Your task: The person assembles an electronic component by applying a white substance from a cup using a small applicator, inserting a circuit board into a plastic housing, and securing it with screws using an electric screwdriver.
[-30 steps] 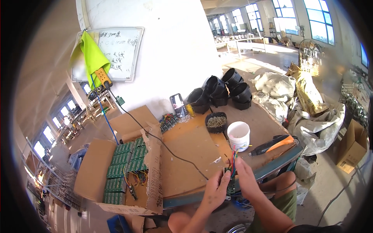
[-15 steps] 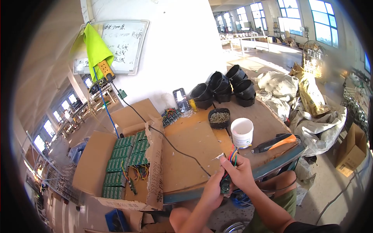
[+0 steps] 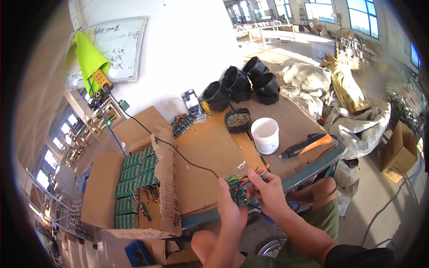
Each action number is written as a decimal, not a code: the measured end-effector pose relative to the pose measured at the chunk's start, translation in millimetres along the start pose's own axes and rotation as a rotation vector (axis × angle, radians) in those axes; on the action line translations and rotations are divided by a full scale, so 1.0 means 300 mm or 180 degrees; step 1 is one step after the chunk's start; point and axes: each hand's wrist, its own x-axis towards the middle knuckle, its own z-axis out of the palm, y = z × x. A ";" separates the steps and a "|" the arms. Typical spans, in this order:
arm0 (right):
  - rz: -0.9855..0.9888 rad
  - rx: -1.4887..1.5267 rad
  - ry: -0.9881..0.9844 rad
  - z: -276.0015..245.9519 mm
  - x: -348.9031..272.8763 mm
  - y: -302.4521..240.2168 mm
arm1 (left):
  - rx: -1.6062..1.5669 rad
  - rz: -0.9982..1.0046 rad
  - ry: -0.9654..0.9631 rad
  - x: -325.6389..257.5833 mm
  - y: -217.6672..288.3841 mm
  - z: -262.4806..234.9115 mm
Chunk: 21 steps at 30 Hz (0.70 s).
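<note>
Turning the circuit board [image 3: 241,197] broadside

Remotely, I see more of its face than half a second ago, near the counter [image 3: 313,169], likely easing access to the wires [image 3: 245,182]. Right hand [image 3: 270,194]: fingers pinching wires. Left hand [image 3: 231,210]: clasping the board, fingertips hidden.

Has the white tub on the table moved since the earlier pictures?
No. Against the table's front edge and the black bowl, the white tub keeps its place; all shift together in the picture as the view moves.

Left hand [image 3: 231,209] gripping, right hand [image 3: 269,195] pinching
</note>
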 end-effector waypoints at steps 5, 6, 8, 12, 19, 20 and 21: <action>-0.0614 -0.0813 -0.0247 0.006 -0.007 0.015 | 0.0045 0.0235 0.0356 -0.010 0.009 0.036; -0.0729 -0.1078 -0.0230 0.014 -0.012 0.013 | 0.0129 0.0395 0.0635 -0.008 0.002 0.042; -0.0973 -0.1618 -0.0188 0.028 -0.017 -0.008 | 0.0812 0.0799 0.0439 -0.003 -0.019 -0.006; -0.0603 -0.1074 -0.0445 -0.001 0.008 -0.014 | 0.1414 0.0996 0.0179 -0.020 -0.008 0.008; -0.0975 -0.2019 -0.0104 0.006 -0.014 -0.007 | 0.2505 0.1792 0.0150 0.003 -0.043 -0.003; -0.0904 -0.1819 -0.0135 0.003 -0.022 -0.004 | 0.2250 0.1728 0.0147 0.017 -0.058 -0.026; -0.0833 -0.1618 -0.0168 0.001 -0.029 -0.001 | 0.1997 0.1662 0.0146 0.024 -0.065 -0.034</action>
